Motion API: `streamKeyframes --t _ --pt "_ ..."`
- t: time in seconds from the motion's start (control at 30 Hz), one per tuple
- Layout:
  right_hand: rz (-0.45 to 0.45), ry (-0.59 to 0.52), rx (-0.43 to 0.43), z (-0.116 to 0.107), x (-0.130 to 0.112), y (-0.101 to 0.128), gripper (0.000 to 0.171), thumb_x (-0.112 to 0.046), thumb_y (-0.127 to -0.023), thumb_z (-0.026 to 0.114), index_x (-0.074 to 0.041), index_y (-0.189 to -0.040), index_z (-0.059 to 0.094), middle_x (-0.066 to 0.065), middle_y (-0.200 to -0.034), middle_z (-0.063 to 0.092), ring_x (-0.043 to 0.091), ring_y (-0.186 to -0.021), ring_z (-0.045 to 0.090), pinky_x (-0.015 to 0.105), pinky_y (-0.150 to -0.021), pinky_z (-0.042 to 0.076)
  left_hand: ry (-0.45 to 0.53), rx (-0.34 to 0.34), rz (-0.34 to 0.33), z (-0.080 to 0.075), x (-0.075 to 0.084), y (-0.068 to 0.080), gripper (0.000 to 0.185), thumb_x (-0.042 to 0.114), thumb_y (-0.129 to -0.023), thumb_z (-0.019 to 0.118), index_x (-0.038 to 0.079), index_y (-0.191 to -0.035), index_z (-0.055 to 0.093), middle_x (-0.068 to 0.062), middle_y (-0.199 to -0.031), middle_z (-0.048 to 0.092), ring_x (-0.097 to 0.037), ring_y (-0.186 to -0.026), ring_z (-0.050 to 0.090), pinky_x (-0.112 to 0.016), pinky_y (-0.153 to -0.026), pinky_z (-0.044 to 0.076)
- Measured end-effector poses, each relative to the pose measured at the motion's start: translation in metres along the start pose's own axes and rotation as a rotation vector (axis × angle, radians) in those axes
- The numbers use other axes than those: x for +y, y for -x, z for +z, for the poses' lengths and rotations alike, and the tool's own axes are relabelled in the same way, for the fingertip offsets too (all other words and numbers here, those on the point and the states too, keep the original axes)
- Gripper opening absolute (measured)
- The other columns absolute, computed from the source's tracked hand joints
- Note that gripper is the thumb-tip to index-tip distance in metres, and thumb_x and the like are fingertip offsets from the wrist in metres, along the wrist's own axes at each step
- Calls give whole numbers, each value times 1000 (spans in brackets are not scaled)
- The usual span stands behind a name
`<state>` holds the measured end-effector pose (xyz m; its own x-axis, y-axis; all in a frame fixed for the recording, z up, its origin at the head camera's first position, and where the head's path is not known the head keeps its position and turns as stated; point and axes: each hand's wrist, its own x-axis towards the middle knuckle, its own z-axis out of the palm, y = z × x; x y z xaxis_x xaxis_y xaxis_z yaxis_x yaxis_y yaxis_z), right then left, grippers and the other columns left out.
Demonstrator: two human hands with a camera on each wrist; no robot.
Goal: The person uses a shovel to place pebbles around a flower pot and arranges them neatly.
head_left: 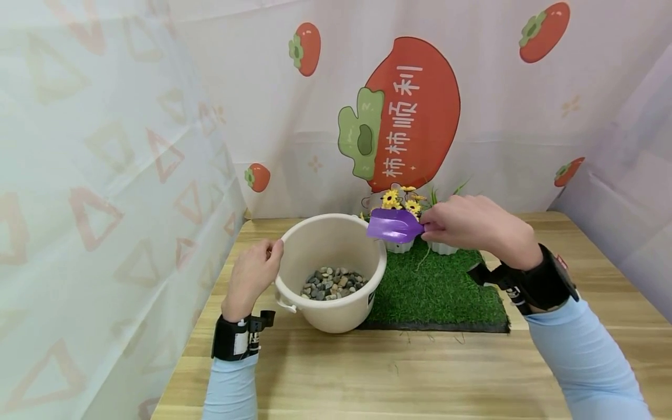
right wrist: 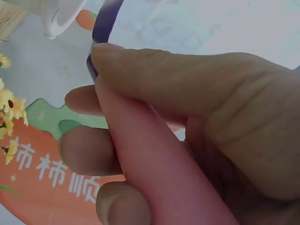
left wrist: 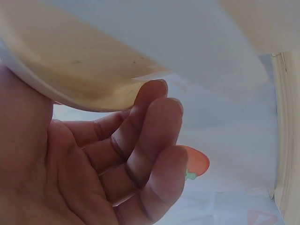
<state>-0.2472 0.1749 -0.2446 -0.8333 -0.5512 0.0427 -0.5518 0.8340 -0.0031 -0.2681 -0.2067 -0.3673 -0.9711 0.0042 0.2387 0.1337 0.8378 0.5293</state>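
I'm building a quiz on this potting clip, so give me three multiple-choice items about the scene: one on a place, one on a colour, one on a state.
1. Where do the pebbles lie?
A. On the grass mat
B. In the bottom of the cream bucket
C. In the scoop

2. What colour is the scoop that the right hand holds?
A. Purple
B. Green
C. Red

3. What is the left hand doing?
A. Lying flat on the table
B. Holding a flower pot
C. Holding the bucket's rim

Answers:
1 B, the stones sit inside the bucket.
2 A, its blade is purple, above the bucket's far rim.
3 C, its fingers are at the rim on the bucket's left side.
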Motion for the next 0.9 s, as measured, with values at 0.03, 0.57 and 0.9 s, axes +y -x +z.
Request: streamKeyframes --t 0.03,0.57,0.9 --pt "0 0 -6 -2 -2 -1 25 -26 -92 68 -23 -73 53 -7 -62 41 9 -57 39 28 -55 26 1 0 0 1 0 0 47 41 -104 37 6 -113 67 -11 -91 70 -24 -79 65 -33 -66 48" --pt "-17 57 -46 -13 -17 -20 25 -19 -90 66 -20 -71 50 -4 -65 37 12 -60 37 29 -57 24 13 -17 1 4 3 -3 49 44 -104 36 7 -117 65 -12 -99 71 -25 -84 67 -35 -70 50" --pt "-53 123 -69 -15 -36 -37 23 -21 -90 69 -19 -73 53 -2 -66 40 14 -63 37 30 -57 26 1 -2 3 3 0 0 48 44 -104 36 7 -113 66 -11 -95 70 -25 -81 65 -33 -67 48"
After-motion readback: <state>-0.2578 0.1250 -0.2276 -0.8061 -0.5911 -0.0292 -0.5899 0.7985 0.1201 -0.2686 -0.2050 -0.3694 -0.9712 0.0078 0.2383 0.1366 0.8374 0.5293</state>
